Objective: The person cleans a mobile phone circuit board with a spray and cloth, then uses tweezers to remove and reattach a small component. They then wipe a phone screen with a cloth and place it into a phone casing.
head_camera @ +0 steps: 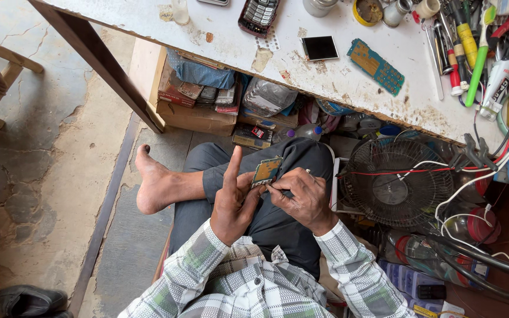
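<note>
A small circuit board [266, 171] is held upright over the person's lap, near the middle of the view, its gold-and-teal face turned toward the camera. The left hand [234, 200] pinches the board's left edge between thumb and middle fingers, while its index finger sticks straight up, free of the board. The right hand [301, 197] is curled closed just right of the board, fingertips touching its lower right corner; it seems to grip a thin metal tool, though the view is too small to be sure. Both hands hover above crossed legs in dark trousers [278, 224], with a bare foot [151, 182] out to the left on the concrete floor.

Farther off, a worn white bench [325, 76] carries a second, teal board [377, 66], a small black screen [319, 47] left of it and a dark keypad phone [258, 15] at the far edge. A heap of tools and tubes [478, 53] fills the bench's right end. Under the bench sits a cardboard box [198, 94] of packets, and to the right a small black fan [399, 182] crossed by red and white wires. A dark shoe [27, 300] lies at the near left.
</note>
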Tool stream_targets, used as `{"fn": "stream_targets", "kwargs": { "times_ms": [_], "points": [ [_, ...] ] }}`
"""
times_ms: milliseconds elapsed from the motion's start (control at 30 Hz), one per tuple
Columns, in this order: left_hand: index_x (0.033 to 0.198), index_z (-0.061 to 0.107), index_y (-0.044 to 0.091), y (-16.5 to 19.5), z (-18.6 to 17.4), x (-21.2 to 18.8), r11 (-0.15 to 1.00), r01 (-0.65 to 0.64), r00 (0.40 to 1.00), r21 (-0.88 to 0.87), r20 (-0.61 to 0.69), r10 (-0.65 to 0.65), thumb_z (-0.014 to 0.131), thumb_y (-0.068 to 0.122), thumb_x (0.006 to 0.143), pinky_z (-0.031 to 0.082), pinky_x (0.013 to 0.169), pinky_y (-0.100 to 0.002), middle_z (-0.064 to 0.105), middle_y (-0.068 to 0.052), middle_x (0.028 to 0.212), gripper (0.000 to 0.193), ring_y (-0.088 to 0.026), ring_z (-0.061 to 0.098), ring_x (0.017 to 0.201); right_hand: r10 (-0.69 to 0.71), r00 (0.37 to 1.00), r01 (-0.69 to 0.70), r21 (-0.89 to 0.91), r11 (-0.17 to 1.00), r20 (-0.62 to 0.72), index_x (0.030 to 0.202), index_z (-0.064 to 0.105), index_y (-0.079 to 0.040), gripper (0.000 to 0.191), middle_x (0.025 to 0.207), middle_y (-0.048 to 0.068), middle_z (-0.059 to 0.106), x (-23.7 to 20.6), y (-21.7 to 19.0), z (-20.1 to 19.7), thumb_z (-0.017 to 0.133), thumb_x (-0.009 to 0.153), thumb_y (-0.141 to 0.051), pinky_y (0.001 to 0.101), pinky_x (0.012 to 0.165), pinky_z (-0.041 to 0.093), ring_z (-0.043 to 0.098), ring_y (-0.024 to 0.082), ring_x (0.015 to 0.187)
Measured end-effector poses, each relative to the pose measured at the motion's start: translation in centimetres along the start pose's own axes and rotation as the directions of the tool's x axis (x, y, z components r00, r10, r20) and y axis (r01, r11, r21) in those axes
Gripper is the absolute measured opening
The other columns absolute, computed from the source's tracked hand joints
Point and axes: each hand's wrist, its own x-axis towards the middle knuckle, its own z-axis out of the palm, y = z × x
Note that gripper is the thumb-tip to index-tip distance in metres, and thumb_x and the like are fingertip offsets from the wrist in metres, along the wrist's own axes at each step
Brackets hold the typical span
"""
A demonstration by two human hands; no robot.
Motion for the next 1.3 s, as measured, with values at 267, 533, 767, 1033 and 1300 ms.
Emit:
{"fn": "stream_targets", "kwargs": {
  "times_ms": [267,533,767,1033,1300],
  "points": [
    [0.167,-0.006,0.012,0.8,-0.1,1.1,0.956,0.075,0.992,-0.283,-0.077,-0.1,0.053,-0.014,0.099,0.056,0.101,-0.031,0.069,-0.023,0.126,0.093,-0.023,0.07,0.116,0.21,0.972,-0.195,0.137,0.971,-0.104,0.099,0.07,-0.006,0.014,0.094,0.004,0.07,0.9,-1.7,-0.8,0.078,0.093,-0.016,0.0265,0.066,0.057,0.07,0.014,0.082],
    [0.163,0.01,0.008,0.2,-0.3,2.1,0.697,0.253,0.895,-0.671,-0.11,-0.431,0.063,-0.01,0.091,0.06,0.094,-0.037,0.07,-0.023,0.115,0.091,-0.027,0.073,0.106,0.68,0.731,-0.651,0.346,0.675,0.049,0.106,0.074,-0.002,0.017,0.093,0.002,0.07,0.9,-4.4,0.0,0.074,0.093,-0.014,0.0223,0.06,0.054,0.066,0.006,0.072],
    [0.161,0.017,0.007,-0.3,-0.5,2.0,0.65,0.261,0.868,-0.713,-0.121,-0.481,0.067,-0.007,0.091,0.061,0.088,-0.037,0.072,-0.022,0.109,0.088,-0.025,0.073,0.099,0.679,0.734,-0.633,0.401,0.662,0.037,0.107,0.076,-0.002,0.019,0.093,0.001,0.069,0.9,-5.1,1.1,0.074,0.095,-0.016,0.0204,0.064,0.054,0.065,0.005,0.074],
    [0.161,0.017,0.011,-0.9,-1.0,2.0,0.586,0.273,0.867,-0.763,-0.069,-0.493,0.069,-0.007,0.089,0.061,0.09,-0.04,0.073,-0.018,0.106,0.091,-0.025,0.074,0.1,0.683,0.731,-0.62,0.429,0.657,0.01,0.108,0.075,-0.001,0.019,0.091,0.002,0.066,0.0,-5.6,1.9,0.075,0.095,-0.016,0.0208,0.062,0.051,0.062,0.006,0.073],
    [0.165,0.008,0.011,-0.9,-1.2,1.4,0.825,0.196,0.951,-0.53,-0.104,-0.292,0.064,-0.008,0.094,0.06,0.099,-0.037,0.074,-0.015,0.108,0.092,-0.023,0.074,0.107,0.589,0.805,-0.537,0.337,0.773,-0.069,0.103,0.073,-0.003,0.013,0.094,0.002,0.07,0.9,-6.1,1.3,0.075,0.094,-0.012,0.0209,0.058,0.052,0.067,0.005,0.072]
  ]
}}
